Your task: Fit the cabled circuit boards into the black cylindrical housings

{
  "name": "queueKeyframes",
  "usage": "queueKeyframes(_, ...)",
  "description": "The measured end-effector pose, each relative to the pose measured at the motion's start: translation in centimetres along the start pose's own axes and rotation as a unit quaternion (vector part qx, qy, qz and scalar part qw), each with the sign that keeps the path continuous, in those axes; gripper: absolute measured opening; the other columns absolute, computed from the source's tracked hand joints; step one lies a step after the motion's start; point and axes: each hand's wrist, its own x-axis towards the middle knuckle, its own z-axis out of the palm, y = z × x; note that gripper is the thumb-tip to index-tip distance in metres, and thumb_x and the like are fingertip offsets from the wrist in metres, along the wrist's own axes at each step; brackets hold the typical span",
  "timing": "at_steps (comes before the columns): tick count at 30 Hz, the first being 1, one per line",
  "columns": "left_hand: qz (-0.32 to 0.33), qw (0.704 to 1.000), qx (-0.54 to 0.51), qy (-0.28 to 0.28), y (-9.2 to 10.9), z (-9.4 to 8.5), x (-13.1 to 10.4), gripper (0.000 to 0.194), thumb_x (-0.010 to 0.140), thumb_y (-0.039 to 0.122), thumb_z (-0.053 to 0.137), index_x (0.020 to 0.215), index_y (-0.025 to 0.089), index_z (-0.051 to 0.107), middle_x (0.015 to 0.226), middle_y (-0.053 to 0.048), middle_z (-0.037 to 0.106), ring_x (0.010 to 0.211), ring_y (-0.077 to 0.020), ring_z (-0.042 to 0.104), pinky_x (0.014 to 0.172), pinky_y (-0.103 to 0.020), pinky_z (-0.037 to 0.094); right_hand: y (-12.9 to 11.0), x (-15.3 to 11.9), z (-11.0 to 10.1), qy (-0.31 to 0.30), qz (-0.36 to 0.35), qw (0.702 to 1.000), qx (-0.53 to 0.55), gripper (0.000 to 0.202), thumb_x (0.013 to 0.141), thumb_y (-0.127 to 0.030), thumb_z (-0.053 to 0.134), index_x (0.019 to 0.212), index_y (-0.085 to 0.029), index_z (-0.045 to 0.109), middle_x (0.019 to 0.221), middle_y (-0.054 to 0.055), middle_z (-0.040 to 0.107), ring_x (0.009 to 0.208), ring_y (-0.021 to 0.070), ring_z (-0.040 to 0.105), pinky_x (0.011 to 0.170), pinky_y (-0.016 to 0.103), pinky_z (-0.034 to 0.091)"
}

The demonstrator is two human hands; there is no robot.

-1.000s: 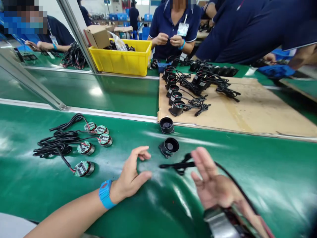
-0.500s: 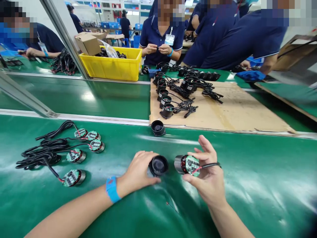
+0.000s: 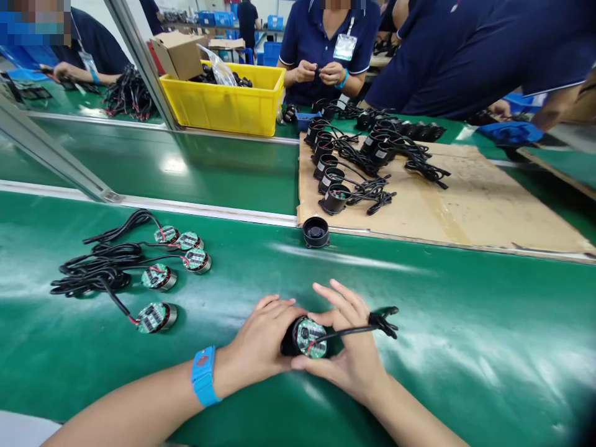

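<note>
My left hand wraps round a black round housing, mostly hidden behind its fingers. Between the thumb and forefinger of my right hand is a motor with a green circuit board on its end. The motor sits at the mouth of the housing; how deep it is in I cannot tell. Its black cable runs from the board across my right hand to a bundled end. My other right fingers are stretched out. A blue wrist strap is on my left wrist.
Several motors with boards and cables lie on the green bench at left. One black housing stands near the cardboard sheet, which bears several cabled housings. Behind are a yellow bin, a metal post and co-workers.
My right hand has brought the motor left to the housing in my left hand, and the board now faces up toward me. The camera view has shifted slightly.
</note>
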Motion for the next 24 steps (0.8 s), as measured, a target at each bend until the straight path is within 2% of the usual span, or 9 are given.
queueKeyframes(3, 0.005, 1.0, 0.003, -0.006, -0.1, 0.0, -0.2, 0.075, 0.066, 0.039, 0.092, 0.13, 0.022, 0.056, 0.136, -0.016, 0.065, 0.133, -0.0362, 0.057, 0.117, -0.062, 0.032, 0.2, -0.4, 0.4, -0.011, 0.011, 1.0, -0.006, 0.063, 0.071, -0.076, 0.075, 0.105, -0.026, 0.058, 0.133, 0.014, 0.065, 0.133, 0.0401, 0.052, 0.104, 0.06, 0.04)
queueKeyframes(8, -0.005, 1.0, 0.012, 0.009, -0.3, 0.4, -0.3, 0.077, 0.059, 0.039, 0.096, 0.125, 0.022, 0.06, 0.132, -0.015, 0.068, 0.131, -0.0355, 0.058, 0.118, -0.059, 0.031, 1.2, -1.3, 0.6, 0.005, -0.098, 0.989, -0.11, 0.094, 0.062, -0.088, 0.07, 0.133, -0.029, 0.052, 0.141, 0.015, 0.062, 0.135, 0.0412, 0.05, 0.115, 0.065, 0.025)
queueKeyframes(12, 0.002, 1.0, 0.013, 0.015, -0.2, 0.5, -0.3, 0.069, 0.065, 0.036, 0.092, 0.124, 0.022, 0.06, 0.129, -0.015, 0.069, 0.129, -0.0339, 0.06, 0.118, -0.057, 0.032, 1.7, -1.3, 0.6, -0.01, -0.128, 0.984, -0.121, 0.101, 0.065, -0.078, 0.078, 0.143, -0.024, 0.043, 0.137, 0.018, 0.065, 0.137, 0.0401, 0.05, 0.119, 0.066, 0.019)
queueKeyframes(16, 0.002, 1.0, 0.013, 0.008, -0.4, 0.3, -0.3, 0.076, 0.063, 0.043, 0.093, 0.128, 0.022, 0.058, 0.132, -0.015, 0.069, 0.128, -0.0346, 0.061, 0.118, -0.059, 0.032, 1.4, -1.2, 0.9, -0.024, -0.104, 0.992, -0.072, 0.095, 0.073, -0.066, 0.08, 0.145, -0.02, 0.041, 0.119, 0.012, 0.075, 0.119, 0.0349, 0.066, 0.122, 0.065, 0.01)
queueKeyframes(21, 0.012, 0.999, 0.037, 0.018, -0.9, 0.3, -0.3, 0.078, 0.063, 0.043, 0.093, 0.129, 0.022, 0.057, 0.131, -0.014, 0.069, 0.131, -0.0361, 0.059, 0.118, -0.061, 0.031, 0.7, -0.9, 1.0, 0.008, -0.111, 0.993, -0.035, 0.067, 0.082, -0.054, 0.079, 0.133, -0.018, 0.056, 0.111, 0.009, 0.077, 0.106, 0.0293, 0.072, 0.125, 0.061, 0.007)
queueKeyframes(24, 0.044, 0.998, 0.029, 0.029, -1.2, -0.1, -0.3, 0.105, 0.063, 0.06, 0.089, 0.147, 0.022, 0.04, 0.144, -0.018, 0.059, 0.138, -0.0396, 0.051, 0.119, -0.066, 0.028, 0.9, -0.6, 0.4, 0.051, -0.102, 0.993, -0.014, 0.065, 0.084, -0.05, 0.079, 0.136, -0.019, 0.055, 0.11, 0.009, 0.077, 0.106, 0.0294, 0.073, 0.124, 0.062, 0.014)
